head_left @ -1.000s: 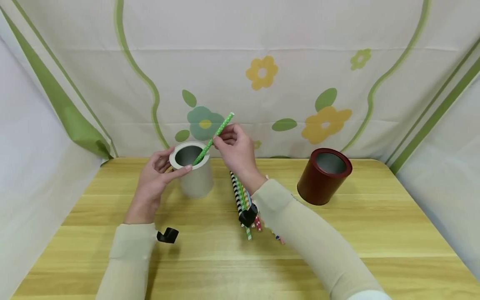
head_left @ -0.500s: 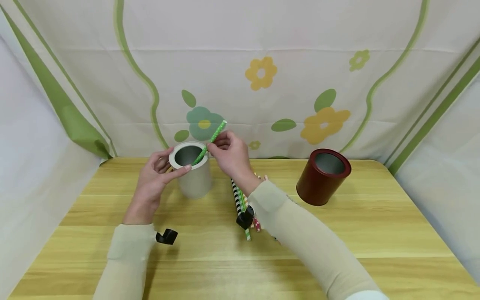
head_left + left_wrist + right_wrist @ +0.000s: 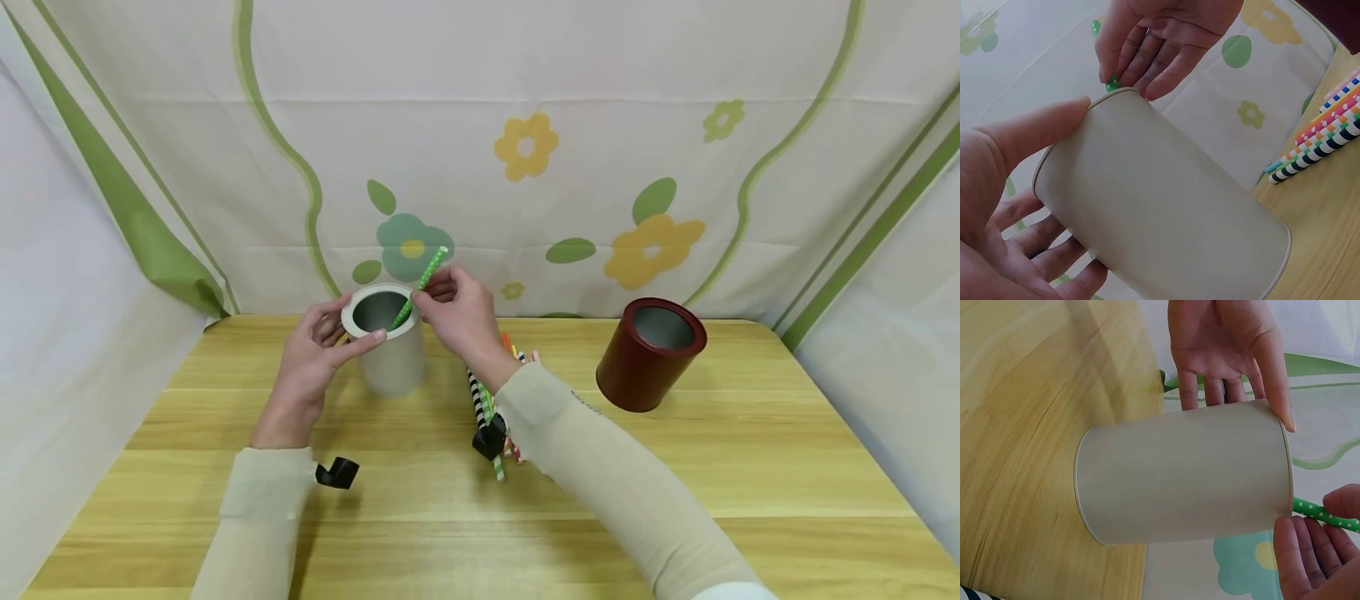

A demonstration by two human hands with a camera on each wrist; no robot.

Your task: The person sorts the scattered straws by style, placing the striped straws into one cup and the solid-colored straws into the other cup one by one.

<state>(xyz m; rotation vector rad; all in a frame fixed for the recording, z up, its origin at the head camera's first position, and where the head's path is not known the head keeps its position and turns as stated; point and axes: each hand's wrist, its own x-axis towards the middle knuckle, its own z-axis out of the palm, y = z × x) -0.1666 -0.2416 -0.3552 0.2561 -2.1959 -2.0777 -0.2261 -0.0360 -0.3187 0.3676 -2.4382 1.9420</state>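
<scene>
On the left of the table, in the head view, stands a white-grey can [image 3: 393, 367] with its top open. My left hand [image 3: 306, 367] holds it near the rim, thumb on the near edge and fingers round the far left side. A green paper straw [image 3: 432, 267] with white dots leans in the can, its lower end inside and its upper end above the rim. Thumb and fingers of my right hand [image 3: 462, 317] pinch the straw at the rim's right side. In the right wrist view, the right fingertips touch the can's rim.
Several patterned paper straws [image 3: 1329, 140] lie in a bundle right of the white can, partly under my right forearm in the head view. A dark red can [image 3: 637, 375] stands open-topped farther right. Behind the wooden table [image 3: 420, 533] hangs a flowered curtain [image 3: 600, 67].
My right hand has moved down and left with the green straw, which now sits lower and steeper in the white can. My left hand has kept its hold on the can.
</scene>
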